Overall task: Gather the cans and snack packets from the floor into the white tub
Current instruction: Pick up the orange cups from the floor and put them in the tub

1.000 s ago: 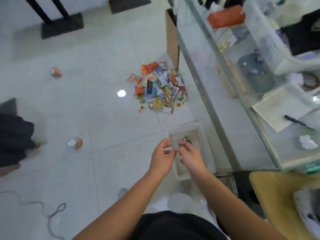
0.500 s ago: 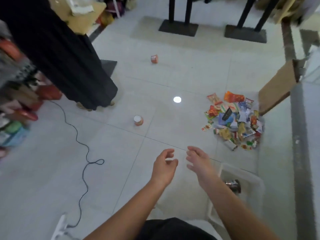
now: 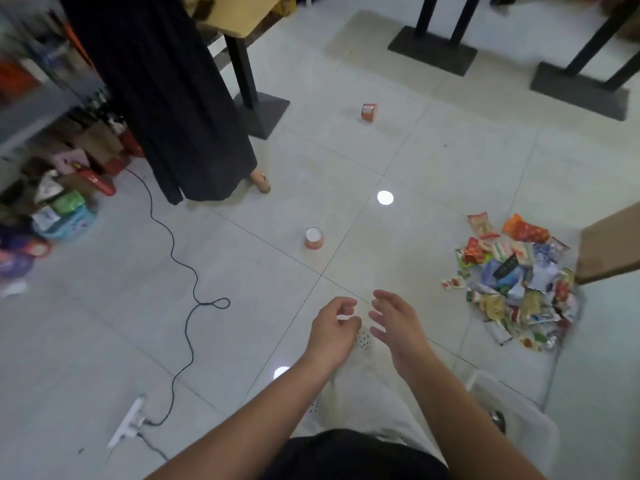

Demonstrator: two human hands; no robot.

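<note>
Fingers (image 3: 341, 302) of left hand (image 3: 331, 329) and right hand (image 3: 398, 323) loose, half-open, empty, no longer over the white tub (image 3: 540, 434).

The near can (image 3: 314, 238), orange with a white top, stands upright on the floor well ahead of the left fingers (image 3: 341, 304). The far can (image 3: 369, 112) lies tipped over, much farther ahead. The packets (image 3: 516, 282) form a loose, many-coloured heap well to the right of the right fingers (image 3: 384, 299). The white tub (image 3: 540, 441) sits behind and to the right of them, with something metallic inside (too blurred to name).
</note>
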